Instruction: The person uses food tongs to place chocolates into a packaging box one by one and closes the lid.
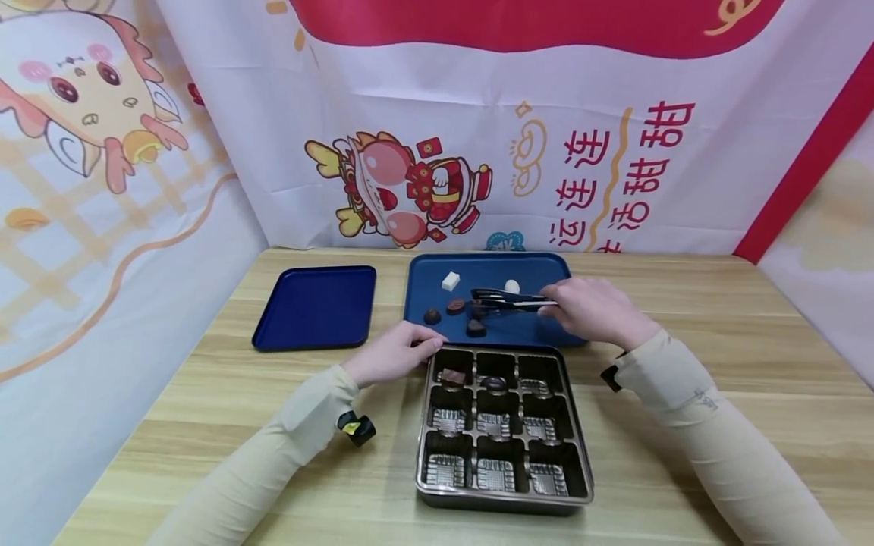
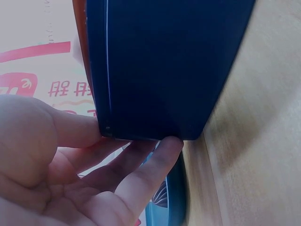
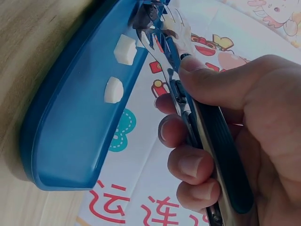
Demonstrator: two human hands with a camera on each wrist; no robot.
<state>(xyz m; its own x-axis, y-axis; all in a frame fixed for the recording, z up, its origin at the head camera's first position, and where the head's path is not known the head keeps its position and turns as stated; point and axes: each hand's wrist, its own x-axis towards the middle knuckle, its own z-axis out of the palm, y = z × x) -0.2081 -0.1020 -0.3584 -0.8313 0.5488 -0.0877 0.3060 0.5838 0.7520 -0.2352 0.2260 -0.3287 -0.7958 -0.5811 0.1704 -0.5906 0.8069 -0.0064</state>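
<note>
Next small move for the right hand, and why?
Probably squeeze the tongs in the right hand before lifting: their tips are at a dark chocolate over the larger blue tray, but whether it's gripped isn't clear.

Tongs (image 1: 505, 295) partly hidden by right hand (image 1: 592, 309); chocolate (image 1: 480, 310) at tips blurred; 2 sleeves (image 1: 703, 425) cut off below

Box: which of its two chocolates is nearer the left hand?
The blocky brown one, in the far-left corner of the box, closest to the left hand. The darker oval one sits to its right.
</note>
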